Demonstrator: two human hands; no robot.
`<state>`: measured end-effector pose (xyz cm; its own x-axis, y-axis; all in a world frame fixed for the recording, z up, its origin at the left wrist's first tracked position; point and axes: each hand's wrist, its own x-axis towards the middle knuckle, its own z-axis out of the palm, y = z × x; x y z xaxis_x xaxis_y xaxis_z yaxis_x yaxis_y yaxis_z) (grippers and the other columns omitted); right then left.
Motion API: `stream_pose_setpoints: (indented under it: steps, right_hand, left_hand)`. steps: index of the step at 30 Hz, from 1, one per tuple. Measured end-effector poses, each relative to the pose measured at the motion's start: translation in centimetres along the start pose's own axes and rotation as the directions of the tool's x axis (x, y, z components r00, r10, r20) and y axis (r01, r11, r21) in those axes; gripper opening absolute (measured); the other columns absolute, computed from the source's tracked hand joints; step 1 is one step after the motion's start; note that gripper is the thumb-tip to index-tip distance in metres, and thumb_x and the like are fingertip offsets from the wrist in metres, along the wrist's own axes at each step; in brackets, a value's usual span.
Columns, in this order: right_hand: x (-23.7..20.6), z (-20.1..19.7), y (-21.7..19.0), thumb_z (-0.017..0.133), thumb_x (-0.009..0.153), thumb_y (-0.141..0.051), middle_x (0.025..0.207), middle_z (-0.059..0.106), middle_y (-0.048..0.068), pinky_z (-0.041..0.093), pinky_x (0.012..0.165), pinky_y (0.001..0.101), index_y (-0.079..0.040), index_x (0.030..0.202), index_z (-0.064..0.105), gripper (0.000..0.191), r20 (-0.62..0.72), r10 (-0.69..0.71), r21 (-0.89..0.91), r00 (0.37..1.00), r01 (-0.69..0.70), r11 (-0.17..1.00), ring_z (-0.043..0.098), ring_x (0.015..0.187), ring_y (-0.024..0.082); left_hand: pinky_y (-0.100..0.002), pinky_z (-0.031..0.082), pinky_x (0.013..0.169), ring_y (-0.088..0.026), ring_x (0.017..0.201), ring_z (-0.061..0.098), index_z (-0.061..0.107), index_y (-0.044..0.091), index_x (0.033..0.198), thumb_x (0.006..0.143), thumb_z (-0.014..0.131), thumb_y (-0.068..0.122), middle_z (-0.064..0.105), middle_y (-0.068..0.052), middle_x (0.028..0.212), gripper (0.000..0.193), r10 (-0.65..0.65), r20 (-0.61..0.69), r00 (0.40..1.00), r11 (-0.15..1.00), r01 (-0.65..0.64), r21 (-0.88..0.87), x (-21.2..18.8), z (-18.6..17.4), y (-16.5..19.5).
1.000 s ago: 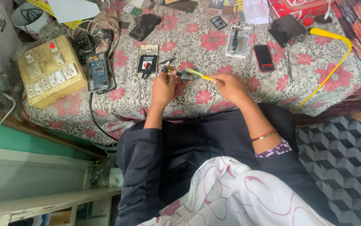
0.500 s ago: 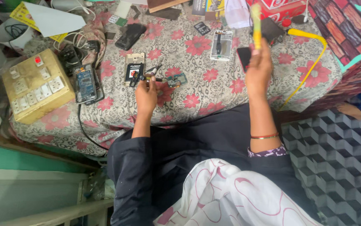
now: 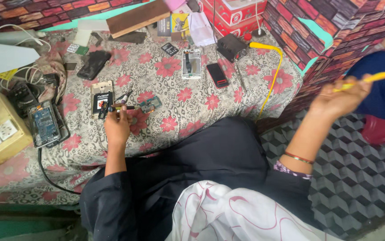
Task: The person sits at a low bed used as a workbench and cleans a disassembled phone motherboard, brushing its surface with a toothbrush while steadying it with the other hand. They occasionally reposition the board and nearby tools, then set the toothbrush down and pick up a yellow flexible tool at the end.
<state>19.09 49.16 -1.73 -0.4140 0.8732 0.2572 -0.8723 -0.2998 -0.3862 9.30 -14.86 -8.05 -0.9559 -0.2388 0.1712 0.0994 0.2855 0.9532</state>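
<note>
Circuit board: small greenish circuit board lay on the floral red-and-grey cloth of the table, just beside the left hand, between a beige phone frame with a black battery and open cloth.
Left hand: left hand rested on the cloth, fingers closed on slim dark tweezers whose tips pointed toward the board.
Right hand: right hand raised well off to the right, away from the table, closed around a thin yellow-green tool; blurred, so exact grip hard to read.
Nearby: opened blue-board phone at left edge, white phone frame and black-and-red phone farther back, yellow cable at right.
Doing it well: judged best to keep tweezers low and steady on the board, wrist braced on cloth, and bring the yellow-green tool back slowly, clear of loose parts.
</note>
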Motion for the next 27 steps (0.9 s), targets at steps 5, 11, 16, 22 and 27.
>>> stream_pose_setpoints:
  steps: [5,11,16,22,27]
  right_hand:
    - [-3.4,2.5,8.1,0.042,0.115,-0.012,0.083,0.055,0.001,0.032,0.054,0.0240,-0.001,0.130,0.062,0.028,0.231,0.730,0.248,0.643,-0.764,0.595,0.040,0.059,0.009]
    - [-10.3,6.4,11.4,0.051,0.112,-0.022,0.079,0.057,0.000,0.038,0.056,0.0250,-0.006,0.123,0.065,0.024,0.328,0.778,0.126,0.536,-0.841,0.526,0.045,0.057,0.008]
    - [-19.0,10.6,15.1,0.058,0.103,-0.017,0.099,0.064,0.003,0.048,0.067,0.0296,-0.007,0.118,0.067,0.020,0.247,0.925,-0.459,0.290,-0.805,0.375,0.058,0.083,0.014]
    - [-28.8,13.2,21.3,0.062,0.098,-0.014,0.094,0.070,0.003,0.048,0.061,0.0291,-0.005,0.131,0.069,0.035,0.294,0.926,-0.907,0.237,-0.236,0.349,0.053,0.068,0.010]
    - [-32.1,14.0,24.1,0.066,0.092,-0.017,0.084,0.075,0.003,0.052,0.062,0.0318,-0.021,0.128,0.072,0.037,0.405,0.905,-0.889,0.132,0.287,0.356,0.066,0.068,0.012]
  left_hand:
    - [-0.029,0.052,0.056,-0.011,0.062,0.067,0.068,0.001,0.104,0.107,0.064,0.025,0.071,-0.006,0.074,0.025,-0.040,-0.021,0.999,0.999,0.041,0.036,-0.2,-0.5,-0.8]
    - [-0.030,0.051,0.054,-0.013,0.061,0.066,0.068,0.002,0.107,0.105,0.064,0.023,0.069,-0.006,0.071,0.022,-0.002,-0.023,1.000,0.995,0.004,0.099,-0.7,-1.1,-1.8]
    - [-0.030,0.051,0.056,-0.012,0.062,0.066,0.067,0.003,0.112,0.106,0.062,0.022,0.069,-0.006,0.073,0.020,-0.001,0.004,1.000,0.997,0.001,0.082,-1.2,-1.3,-1.8]
    - [-0.029,0.050,0.054,-0.011,0.062,0.065,0.066,0.004,0.114,0.107,0.061,0.022,0.065,-0.005,0.073,0.020,-0.015,0.014,1.000,0.999,0.014,0.046,-1.6,-1.7,-2.0]
    - [-0.028,0.050,0.053,-0.011,0.060,0.065,0.067,0.005,0.112,0.105,0.062,0.021,0.066,-0.005,0.070,0.019,0.003,-0.008,1.000,0.998,-0.003,0.056,-0.8,-1.9,-2.5]
